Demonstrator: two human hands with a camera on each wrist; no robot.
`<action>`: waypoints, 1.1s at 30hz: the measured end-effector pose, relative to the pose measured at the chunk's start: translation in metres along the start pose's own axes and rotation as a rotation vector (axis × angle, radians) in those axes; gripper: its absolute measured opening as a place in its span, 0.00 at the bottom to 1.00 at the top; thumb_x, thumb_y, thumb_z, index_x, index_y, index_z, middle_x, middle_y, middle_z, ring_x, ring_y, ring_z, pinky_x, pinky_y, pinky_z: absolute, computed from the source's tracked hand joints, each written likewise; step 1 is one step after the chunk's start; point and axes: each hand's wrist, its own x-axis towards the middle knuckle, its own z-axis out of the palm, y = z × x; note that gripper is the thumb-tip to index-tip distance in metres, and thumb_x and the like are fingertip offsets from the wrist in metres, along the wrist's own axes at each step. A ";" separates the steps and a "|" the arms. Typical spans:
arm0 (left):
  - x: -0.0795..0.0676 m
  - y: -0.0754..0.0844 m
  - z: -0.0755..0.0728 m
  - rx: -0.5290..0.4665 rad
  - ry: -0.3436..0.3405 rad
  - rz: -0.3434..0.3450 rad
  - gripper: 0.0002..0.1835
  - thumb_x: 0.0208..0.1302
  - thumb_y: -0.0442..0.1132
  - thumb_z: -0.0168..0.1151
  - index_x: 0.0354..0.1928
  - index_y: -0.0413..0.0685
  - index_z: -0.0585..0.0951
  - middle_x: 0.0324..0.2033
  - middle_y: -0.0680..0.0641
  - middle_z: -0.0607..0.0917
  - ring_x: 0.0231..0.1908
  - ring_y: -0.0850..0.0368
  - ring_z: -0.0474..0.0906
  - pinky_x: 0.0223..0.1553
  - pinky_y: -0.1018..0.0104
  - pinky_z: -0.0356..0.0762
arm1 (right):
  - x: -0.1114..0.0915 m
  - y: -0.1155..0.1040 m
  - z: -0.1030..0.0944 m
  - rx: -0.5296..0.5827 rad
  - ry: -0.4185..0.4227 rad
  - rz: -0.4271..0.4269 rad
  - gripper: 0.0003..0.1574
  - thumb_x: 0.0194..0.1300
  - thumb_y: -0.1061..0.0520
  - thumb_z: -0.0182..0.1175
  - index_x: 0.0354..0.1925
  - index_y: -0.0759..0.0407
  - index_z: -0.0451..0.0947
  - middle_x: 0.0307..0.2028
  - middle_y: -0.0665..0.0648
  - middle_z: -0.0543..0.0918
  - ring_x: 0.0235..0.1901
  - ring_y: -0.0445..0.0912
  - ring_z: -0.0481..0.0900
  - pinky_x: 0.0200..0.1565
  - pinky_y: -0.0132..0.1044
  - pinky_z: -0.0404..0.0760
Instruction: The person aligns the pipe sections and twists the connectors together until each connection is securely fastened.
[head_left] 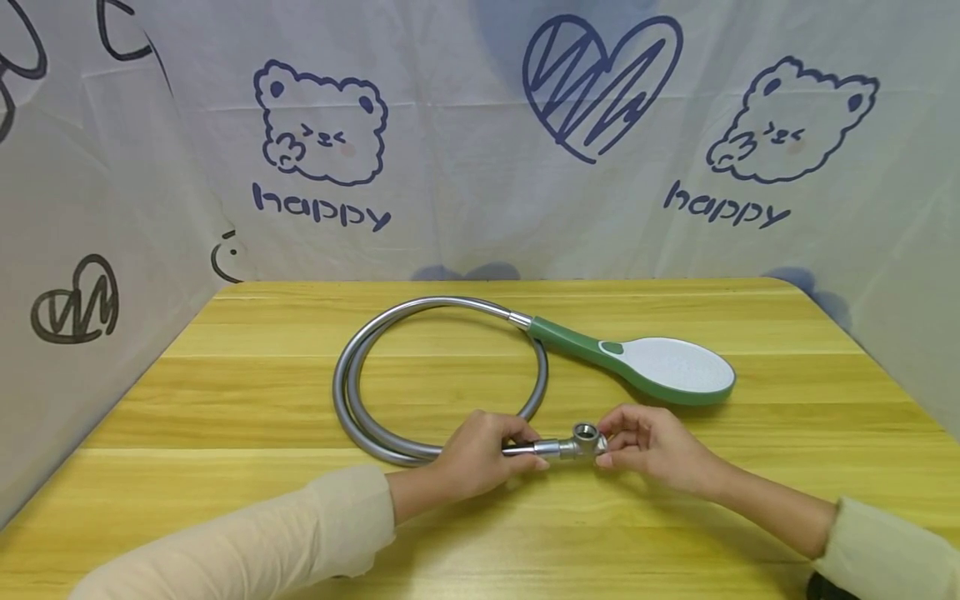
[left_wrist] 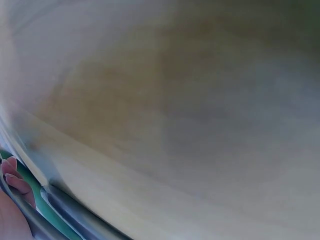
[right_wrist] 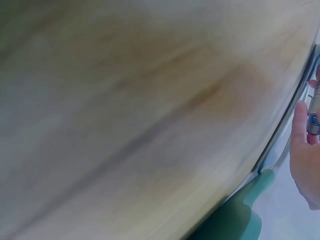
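Observation:
In the head view a grey shower hose [head_left: 341,387] lies coiled on the table, joined at its far end to a green shower head [head_left: 678,367] with a white face. My left hand [head_left: 476,454] grips the hose's near end just behind its metal nut [head_left: 547,449]. A metal tee fitting [head_left: 583,442] sits at that nut, one round threaded opening facing up. The fingertips and thumb of my right hand [head_left: 660,450] pinch the tee's right end. At the right edge of the right wrist view, my right hand [right_wrist: 304,165] is at the metal fitting [right_wrist: 313,122].
The wooden table [head_left: 225,500] has its back edge against a white cloth [head_left: 457,167] printed with bears and hearts. The hose coil spreads behind my left hand, and the shower head lies beyond my right hand. Blurred table surface fills most of both wrist views.

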 end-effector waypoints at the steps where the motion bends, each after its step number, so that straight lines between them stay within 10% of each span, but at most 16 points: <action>1: 0.000 0.000 0.000 -0.001 -0.001 -0.002 0.09 0.52 0.42 0.70 0.33 0.45 0.85 0.25 0.51 0.85 0.16 0.72 0.63 0.16 0.78 0.61 | 0.000 0.000 0.000 -0.010 0.002 0.007 0.21 0.55 0.66 0.64 0.43 0.79 0.70 0.38 0.73 0.79 0.33 0.35 0.81 0.36 0.30 0.81; 33: 0.001 0.001 -0.001 -0.001 -0.005 -0.009 0.09 0.52 0.42 0.70 0.33 0.45 0.84 0.25 0.51 0.85 0.16 0.71 0.63 0.16 0.78 0.60 | -0.002 -0.002 0.001 0.085 -0.021 0.032 0.25 0.56 0.66 0.63 0.45 0.83 0.66 0.39 0.68 0.78 0.34 0.37 0.82 0.36 0.30 0.81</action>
